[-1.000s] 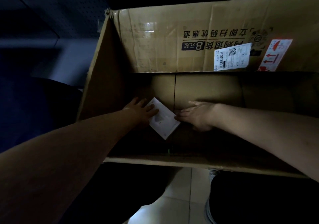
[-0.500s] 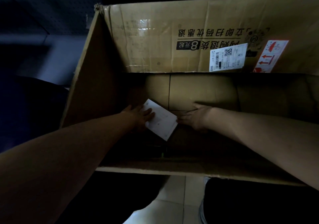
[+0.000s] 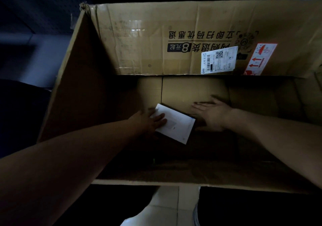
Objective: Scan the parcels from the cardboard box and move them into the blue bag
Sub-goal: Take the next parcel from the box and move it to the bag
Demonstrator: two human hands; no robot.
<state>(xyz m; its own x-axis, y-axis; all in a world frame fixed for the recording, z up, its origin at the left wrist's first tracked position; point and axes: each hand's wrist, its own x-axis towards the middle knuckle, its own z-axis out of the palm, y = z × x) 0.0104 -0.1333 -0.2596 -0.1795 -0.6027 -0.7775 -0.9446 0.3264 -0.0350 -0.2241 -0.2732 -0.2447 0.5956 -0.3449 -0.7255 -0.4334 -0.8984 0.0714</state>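
Note:
A large open cardboard box (image 3: 83, 93) fills the view, its far flap printed with black characters. Deep inside lies a small dark parcel with a white label (image 3: 176, 125) on top. My left hand (image 3: 148, 121) grips the parcel's left end, thumb on the label. My right hand (image 3: 211, 113) is just right of the parcel, fingers spread and pointing left, palm down near the box's far wall; it holds nothing. The blue bag is a dark shape at the far left (image 3: 19, 114), barely lit.
A white shipping label (image 3: 219, 59) and a red-and-white handling sticker (image 3: 261, 58) sit on the far flap. The box's near wall (image 3: 191, 182) crosses below my arms. Pale floor tiles (image 3: 167, 206) show between my dark trouser legs.
My left hand has tilted and lifted the parcel slightly, so its dark body now shows under the label. My right hand has drawn a little away from it and spread its fingers.

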